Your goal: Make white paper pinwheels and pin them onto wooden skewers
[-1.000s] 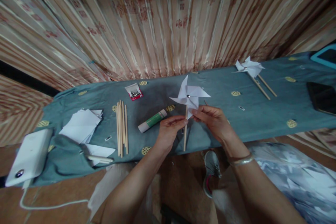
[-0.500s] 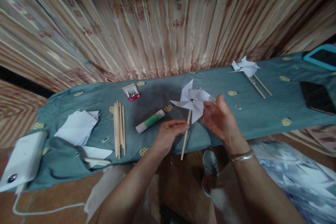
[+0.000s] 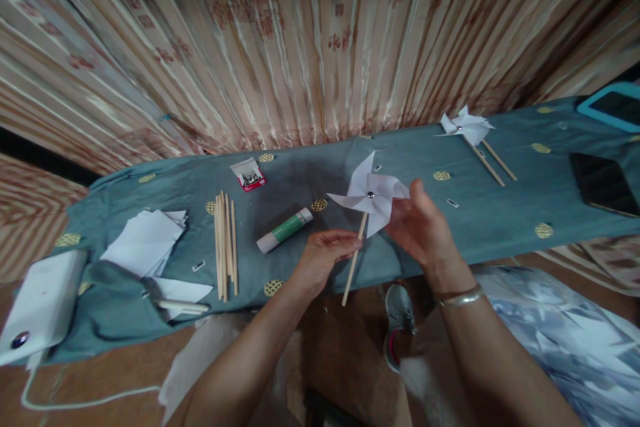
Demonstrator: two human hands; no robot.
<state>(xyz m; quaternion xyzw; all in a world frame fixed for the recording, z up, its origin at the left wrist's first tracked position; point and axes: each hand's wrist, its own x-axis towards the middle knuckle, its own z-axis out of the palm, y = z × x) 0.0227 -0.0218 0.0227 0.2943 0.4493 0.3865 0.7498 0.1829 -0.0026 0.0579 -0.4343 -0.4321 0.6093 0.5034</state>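
Forearms are entering from the bottom edge. We are wearing a bracelet on the right wrist, and a shoe is showing on the floor between the arms.

Grip status:
- We are closing our left hand on the stick. Thumb and fingertips are pinching it on its upper half. The stick is slanting up and to the right, its lower end hanging over the near edge of the table.
- We are keeping our right hand loosely open, with the thumb raised beside the right blade of the pinwheel. The fingertips are touching the lower right blade and are clamping nothing.

The pinwheel, white paper, is sitting on the top of the stick with a pin at its hub. We are holding it in the air above the middle of the table, just beyond both hands.

On the table:
- A glue stick is lying just left of the left hand.
- Spare sticks are lying in a bundle further left.
- Loose paper is lying beyond them, towards the left end.
- A small box is standing open near the far edge.
- Two more pinwheels are lying at the far right, well apart from ours.
- A phone is lying at the right end.

A curtain is hanging behind the table.
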